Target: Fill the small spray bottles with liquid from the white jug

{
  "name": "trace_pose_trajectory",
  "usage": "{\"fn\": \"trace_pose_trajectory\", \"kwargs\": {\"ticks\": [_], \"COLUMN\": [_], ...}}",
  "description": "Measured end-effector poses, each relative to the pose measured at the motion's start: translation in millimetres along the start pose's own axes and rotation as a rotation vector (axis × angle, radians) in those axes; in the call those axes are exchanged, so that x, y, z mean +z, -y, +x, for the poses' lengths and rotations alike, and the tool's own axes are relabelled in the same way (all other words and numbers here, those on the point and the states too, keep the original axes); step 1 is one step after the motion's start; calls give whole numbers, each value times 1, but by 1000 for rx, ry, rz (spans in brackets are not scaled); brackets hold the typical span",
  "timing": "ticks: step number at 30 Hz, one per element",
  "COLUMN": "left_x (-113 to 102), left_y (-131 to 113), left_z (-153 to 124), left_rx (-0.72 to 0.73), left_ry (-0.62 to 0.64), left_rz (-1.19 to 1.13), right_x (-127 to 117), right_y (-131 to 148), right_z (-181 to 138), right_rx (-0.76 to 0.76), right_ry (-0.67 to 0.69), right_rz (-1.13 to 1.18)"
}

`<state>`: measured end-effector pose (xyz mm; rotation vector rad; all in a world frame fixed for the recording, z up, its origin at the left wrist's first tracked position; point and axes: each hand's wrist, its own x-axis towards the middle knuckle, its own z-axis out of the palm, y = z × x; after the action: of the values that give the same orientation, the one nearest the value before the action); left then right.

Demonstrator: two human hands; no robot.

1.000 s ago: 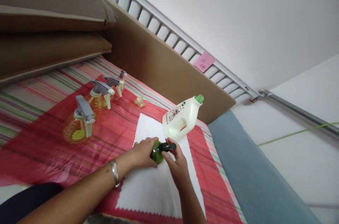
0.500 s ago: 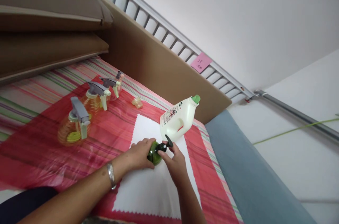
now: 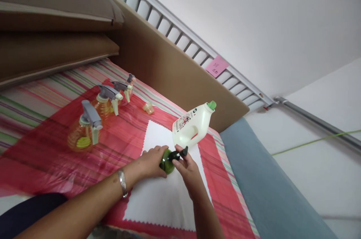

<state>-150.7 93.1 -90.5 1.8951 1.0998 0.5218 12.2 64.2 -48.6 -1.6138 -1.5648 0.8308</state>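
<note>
A green pump bottle (image 3: 167,164) with a black pump head (image 3: 183,152) stands over the white scalloped cloth (image 3: 160,209). My left hand (image 3: 153,162), with a silver bracelet on its wrist, is wrapped round the bottle's body. At the neck, the fingers of my right hand (image 3: 187,169) are closed on the black pump top. Just beyond my hands is a large white jug (image 3: 184,126) with a green spout and a handle. The lower part of the pump bottle is hidden by my fingers.
Several spray bottles (image 3: 84,130) with grey trigger heads line the left of the red sheet (image 3: 113,148). A small translucent cap (image 3: 148,108) lies behind the cloth. A brown board (image 3: 175,69) and a radiator (image 3: 158,24) bound the far side; a blue panel (image 3: 254,167) bounds the right.
The black pump head has turned, its nozzle now pointing another way, and my right fingers have shifted round it. My left hand still holds the bottle. The whole view has shifted slightly.
</note>
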Motion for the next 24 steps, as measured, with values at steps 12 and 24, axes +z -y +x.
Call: {"fn": "trace_pose_trajectory", "kwargs": {"ticks": [12, 24], "left_x": [0, -4], "left_y": [3, 1], "left_z": [2, 1], "left_rx": [-9, -38], "left_ry": [14, 35], "left_rz": [1, -11], "right_x": [3, 8], "right_y": [-13, -12], "right_z": [0, 0], "right_rx": [88, 88], "right_ry": [-2, -40], "right_rz": [195, 190]}}
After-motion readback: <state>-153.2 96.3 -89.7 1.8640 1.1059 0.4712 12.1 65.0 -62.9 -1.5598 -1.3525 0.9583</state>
